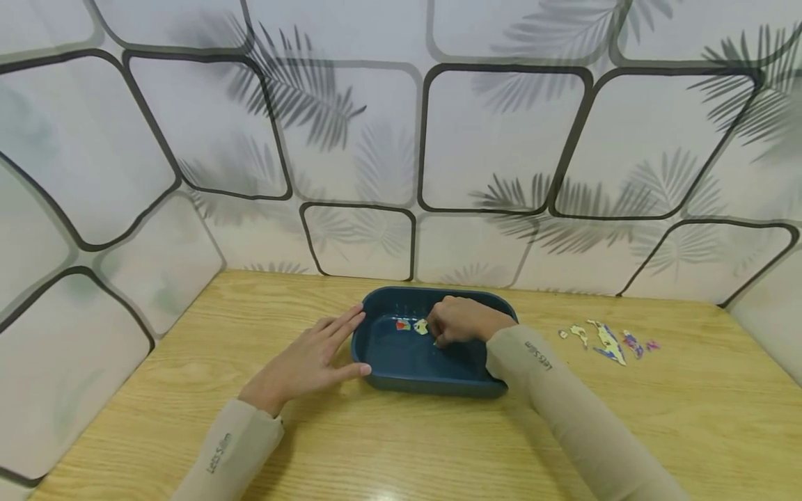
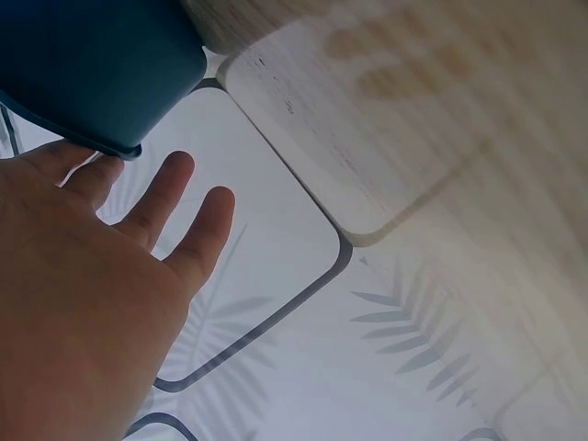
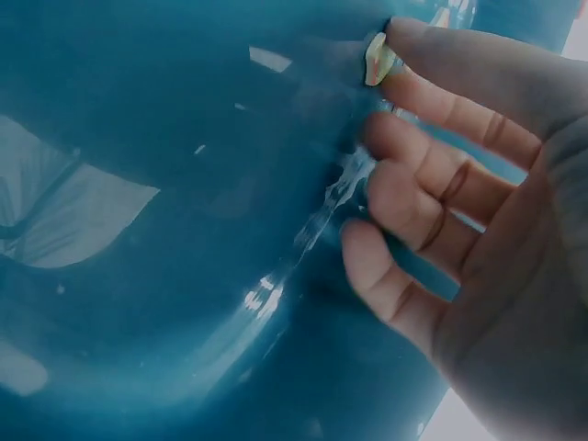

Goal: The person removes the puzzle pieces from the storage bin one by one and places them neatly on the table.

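Observation:
A dark blue plastic tray (image 1: 432,387) sits on the wooden table, its low walls rounded at the corners. My left hand (image 1: 307,363) is at the tray's left side, fingers extended and fingertips at the rim. In the left wrist view, those fingers (image 2: 216,230) are spread by the tray's outer wall. Over the tray, my right hand (image 1: 466,320) reaches in from the right. Its thumb and index finger pinch a small pale-yellow cutout piece (image 3: 377,61). Near it on the tray floor lie a red-and-green cutout (image 1: 403,325) and a pale cutout (image 1: 421,327).
To the right of the tray, several flat cutouts lie in a loose row on the table, among them a long blue-edged one (image 1: 608,342) and a small pink one (image 1: 653,345). A leaf-patterned wall covering (image 1: 363,240) rises behind the table (image 1: 357,445).

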The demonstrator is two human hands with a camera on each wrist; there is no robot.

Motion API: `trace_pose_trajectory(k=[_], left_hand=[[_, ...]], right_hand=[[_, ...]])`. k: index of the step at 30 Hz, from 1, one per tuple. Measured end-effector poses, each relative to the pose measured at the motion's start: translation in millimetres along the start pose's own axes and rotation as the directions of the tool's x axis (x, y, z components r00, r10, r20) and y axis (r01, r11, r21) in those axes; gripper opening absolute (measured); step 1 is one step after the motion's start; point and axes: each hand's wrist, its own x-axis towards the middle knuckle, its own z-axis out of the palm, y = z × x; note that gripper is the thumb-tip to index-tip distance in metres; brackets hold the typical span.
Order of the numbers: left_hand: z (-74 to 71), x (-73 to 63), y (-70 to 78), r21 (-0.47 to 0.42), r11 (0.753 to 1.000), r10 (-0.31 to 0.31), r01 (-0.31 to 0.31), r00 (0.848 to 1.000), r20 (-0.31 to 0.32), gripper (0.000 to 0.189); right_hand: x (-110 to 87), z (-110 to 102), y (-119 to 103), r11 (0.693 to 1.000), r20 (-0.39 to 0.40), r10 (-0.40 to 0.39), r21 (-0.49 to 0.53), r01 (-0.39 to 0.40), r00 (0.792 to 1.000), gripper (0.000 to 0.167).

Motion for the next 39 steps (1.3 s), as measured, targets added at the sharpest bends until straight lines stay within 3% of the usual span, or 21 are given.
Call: trace_pose_trajectory(k=[5, 10, 17, 39], left_hand=[[0.0, -0.3, 0.1, -0.006, 1.000, 0.001, -0.001, 1.000, -0.001, 0.088], [0.2, -0.3, 0.3, -0.013, 1.000, 0.000, 0.000, 1.000, 0.006, 0.088], [0.2, 0.7, 1.1, -0.008, 1.000, -0.005, 0.005, 1.000, 0.005, 0.088], [0.7, 0.7, 1.2, -0.011, 1.000, -0.011, 0.011, 1.000, 0.006, 0.088]], right_hand=[[-1.9, -0.8, -0.5, 0.998, -0.010, 0.056, -0.022, -0.056, 0.998, 0.025], [-6.2, -2.5, 2.0, 0.997, -0.002, 0.023, 0.074, -0.023, 1.000, 0.010], [-9.0, -1.9, 3.6, 0.987, 0.018, 0.031, 0.159, -0.033, 0.999, 0.020], [-6.2, -0.8, 2.2, 0.996, 0.012, 0.000, 0.090, -0.001, 1.000, 0.014]])
